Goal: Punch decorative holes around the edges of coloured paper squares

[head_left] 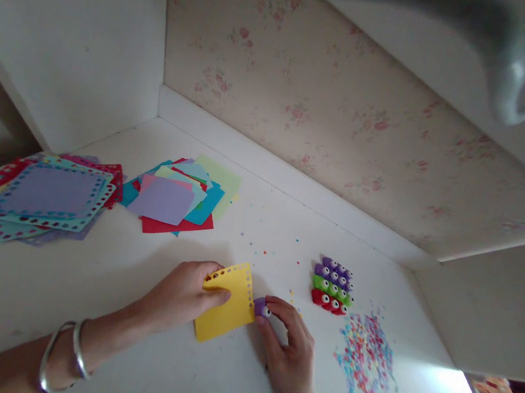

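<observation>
A yellow sheet of paper is pinched by my left hand, thumb on top, at its left side. Small punched holes run along the sheet's top and right edges. Between the thumb and fingers of my right hand is a small purple craft punch with a white eye-like spot. The punch sits at the paper's right edge, near the lower end of the row of holes. Whether the paper is inside its slot is too small to tell. Two silver bangles circle my left wrist.
Several purple, green and red punches stand in rows at the right. Beyond them lies a heap of colored paper bits. Plain colored sheets are piled at the back, and punched-edge sheets at the left. White panels and a papered wall enclose the white tabletop.
</observation>
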Motion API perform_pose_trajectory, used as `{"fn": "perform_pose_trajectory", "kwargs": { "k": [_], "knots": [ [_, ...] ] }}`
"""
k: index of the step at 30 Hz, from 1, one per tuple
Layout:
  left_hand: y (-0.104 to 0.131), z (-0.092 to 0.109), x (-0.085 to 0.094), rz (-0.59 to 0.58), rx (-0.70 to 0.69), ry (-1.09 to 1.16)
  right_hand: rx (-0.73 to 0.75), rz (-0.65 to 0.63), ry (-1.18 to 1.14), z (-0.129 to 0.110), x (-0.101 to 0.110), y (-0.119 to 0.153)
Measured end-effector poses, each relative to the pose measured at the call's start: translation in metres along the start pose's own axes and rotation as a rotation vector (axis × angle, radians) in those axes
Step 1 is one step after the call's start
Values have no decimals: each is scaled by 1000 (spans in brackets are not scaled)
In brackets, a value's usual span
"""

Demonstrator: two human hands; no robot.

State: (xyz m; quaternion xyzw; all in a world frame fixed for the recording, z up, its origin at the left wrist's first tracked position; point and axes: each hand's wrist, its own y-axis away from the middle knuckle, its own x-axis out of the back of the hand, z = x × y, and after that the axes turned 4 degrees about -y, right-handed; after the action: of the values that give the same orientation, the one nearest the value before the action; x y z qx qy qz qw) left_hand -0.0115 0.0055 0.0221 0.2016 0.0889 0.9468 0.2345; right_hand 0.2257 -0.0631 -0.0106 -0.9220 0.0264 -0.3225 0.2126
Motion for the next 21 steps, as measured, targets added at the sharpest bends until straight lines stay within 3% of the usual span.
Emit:
{"fn": "perform_pose_trajectory", "kwargs": {
  "k": [6, 10, 14, 17, 19, 21],
  "knots": [
    [0, 1, 1, 33, -48, -130, 26, -58, 18, 0, -3, -1],
    [0, -9, -7, 87, -101, -208, 45, -66, 46, 1, -5, 0],
    [4, -20, -20, 234, -258, -391, 51, -80, 72, 2, -6, 1],
    [13, -16, -24, 349, -399, -591, 43, -77, 74, 3, -6, 1],
    [21, -10, -24, 362, -473, -700, 35, -86, 67, 2, -6, 2],
    [28, -7, -26, 294, -532, -743, 32, -93, 59, 1, -5, 2]
  ]
}}
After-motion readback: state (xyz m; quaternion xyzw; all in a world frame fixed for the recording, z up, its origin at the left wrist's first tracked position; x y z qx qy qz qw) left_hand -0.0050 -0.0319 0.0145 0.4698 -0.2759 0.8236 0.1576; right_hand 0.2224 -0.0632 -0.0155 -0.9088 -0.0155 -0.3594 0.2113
